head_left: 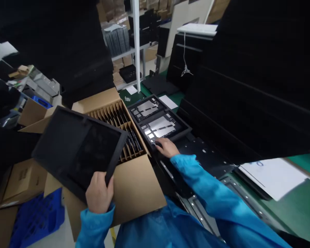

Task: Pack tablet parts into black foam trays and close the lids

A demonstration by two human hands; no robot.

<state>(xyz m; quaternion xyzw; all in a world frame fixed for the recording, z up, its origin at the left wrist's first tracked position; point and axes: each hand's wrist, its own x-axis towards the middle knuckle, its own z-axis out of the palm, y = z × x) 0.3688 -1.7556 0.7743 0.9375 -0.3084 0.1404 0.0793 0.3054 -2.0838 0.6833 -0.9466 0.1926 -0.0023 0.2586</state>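
Note:
My left hand (99, 193) is closed around the near edge of a black tray (74, 148), which is tilted over an open cardboard box (142, 179). Thin dark panels (133, 137) stand upright between the box's cardboard dividers. To the right of the box, a second black tray (183, 130) lies flat, with two recesses. Each recess contains a flat panel with silvery areas, one nearer (161, 126) and one farther (147, 107). My right hand (167, 147) is at the nearer panel's lower left corner, its fingers bent together. What they pinch is too small to make out.
A blue plastic crate (38, 217) and another cardboard box (23, 179) are at lower left. Large black boards (260, 79) rise on the right. White sheets (274, 175) lie on the green surface. A white post (136, 44) stands before shelves at the back.

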